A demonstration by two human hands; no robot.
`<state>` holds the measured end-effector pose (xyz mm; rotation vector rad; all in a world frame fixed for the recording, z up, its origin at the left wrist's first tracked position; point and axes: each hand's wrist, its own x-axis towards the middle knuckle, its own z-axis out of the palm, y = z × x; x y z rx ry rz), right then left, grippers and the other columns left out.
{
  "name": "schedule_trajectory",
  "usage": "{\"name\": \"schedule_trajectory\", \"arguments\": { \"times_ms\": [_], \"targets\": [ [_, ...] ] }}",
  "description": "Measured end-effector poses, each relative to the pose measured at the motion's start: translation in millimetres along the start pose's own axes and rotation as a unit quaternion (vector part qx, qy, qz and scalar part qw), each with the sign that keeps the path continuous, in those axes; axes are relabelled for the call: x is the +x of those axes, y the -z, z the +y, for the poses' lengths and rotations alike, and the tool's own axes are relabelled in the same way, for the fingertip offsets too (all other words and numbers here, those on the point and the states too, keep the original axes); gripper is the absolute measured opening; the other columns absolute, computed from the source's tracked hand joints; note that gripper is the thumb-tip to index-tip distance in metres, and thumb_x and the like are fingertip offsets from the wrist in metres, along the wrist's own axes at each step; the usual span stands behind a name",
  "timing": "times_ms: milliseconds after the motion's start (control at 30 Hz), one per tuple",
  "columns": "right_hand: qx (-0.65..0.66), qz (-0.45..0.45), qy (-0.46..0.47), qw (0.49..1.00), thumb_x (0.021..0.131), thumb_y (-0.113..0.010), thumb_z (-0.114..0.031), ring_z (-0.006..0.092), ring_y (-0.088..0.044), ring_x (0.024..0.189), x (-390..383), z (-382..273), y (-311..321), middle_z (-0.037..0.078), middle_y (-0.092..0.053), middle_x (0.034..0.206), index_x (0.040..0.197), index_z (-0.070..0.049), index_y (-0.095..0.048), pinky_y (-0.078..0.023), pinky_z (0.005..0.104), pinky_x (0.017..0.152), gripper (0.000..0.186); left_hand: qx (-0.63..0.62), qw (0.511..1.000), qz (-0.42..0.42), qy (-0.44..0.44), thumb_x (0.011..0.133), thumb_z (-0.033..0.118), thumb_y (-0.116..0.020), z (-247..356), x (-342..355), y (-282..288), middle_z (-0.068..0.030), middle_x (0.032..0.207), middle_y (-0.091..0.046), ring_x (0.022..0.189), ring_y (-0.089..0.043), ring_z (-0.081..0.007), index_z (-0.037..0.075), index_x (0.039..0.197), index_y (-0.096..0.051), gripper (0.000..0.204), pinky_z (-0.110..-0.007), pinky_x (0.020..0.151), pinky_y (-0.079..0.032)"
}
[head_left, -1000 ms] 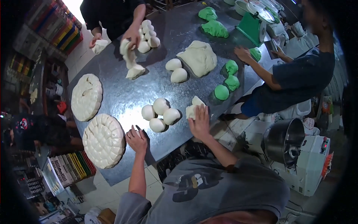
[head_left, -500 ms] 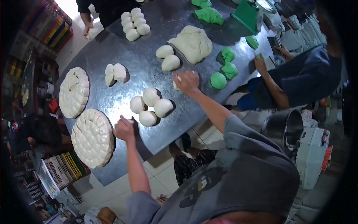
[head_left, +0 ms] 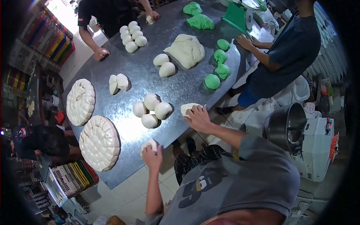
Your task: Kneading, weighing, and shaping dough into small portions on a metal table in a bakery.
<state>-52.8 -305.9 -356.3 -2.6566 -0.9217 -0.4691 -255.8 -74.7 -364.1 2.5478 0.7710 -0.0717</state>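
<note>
Near the table's front edge my left hand [head_left: 152,158] curls its fingers over a white dough piece [head_left: 149,143]. Farther right, my right hand [head_left: 198,119] presses on another white dough piece [head_left: 188,108], fingers bent over its near side. Between and beyond my hands sits a cluster of several smooth dough balls [head_left: 151,101]. Two more dough balls [head_left: 167,69] lie farther back, beside a large slab of dough [head_left: 186,50]. To the left stands a split dough lump [head_left: 118,83].
Two round scored dough discs [head_left: 99,144] lie on the left of the metal table [head_left: 131,165]. Green dough pieces [head_left: 212,81] line the right edge near a green scale [head_left: 237,17]. One person works at the far side, another at the right. A mixer bowl [head_left: 287,127] stands at right.
Both my hands have drawn nearer my body, the right one from beside the two dough balls. The far person's hands now rest on the table; the person at right has shifted upright.
</note>
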Motion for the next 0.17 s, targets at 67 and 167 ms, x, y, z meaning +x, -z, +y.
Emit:
{"name": "schedule_trajectory", "arguments": {
  "times_ms": [67,167],
  "targets": [
    [0.011,-0.112,0.031,0.993,0.084,-0.063,-0.038,0.0320,-0.050,0.093,19.6,19.1,-24.2,0.015,-0.054,0.099,0.102,-0.006,-0.059,-0.038,0.0492,0.078,0.037,0.107,0.990,0.086,-0.026,0.084,0.045,-0.064,-25.7,51.1,3.9,-0.0257,0.119,-0.052,0.117,-0.045,-0.0456,0.000,0.119,-0.055,0.058,-0.053,0.100,-0.034],
    [-0.172,0.134,0.002,0.976,0.080,-0.068,-0.040,0.0311,-0.048,0.105,115.4,66.6,-80.4,0.018,-0.052,0.113,0.113,-0.010,-0.061,-0.039,0.0524,0.082,0.045,0.214,0.946,0.239,-0.051,0.082,0.050,-0.065,-52.2,110.4,11.7,-0.0278,0.128,-0.047,0.123,-0.041,-0.0448,0.002,0.124,-0.054,0.065,-0.055,0.101,-0.035]
  ]
}}
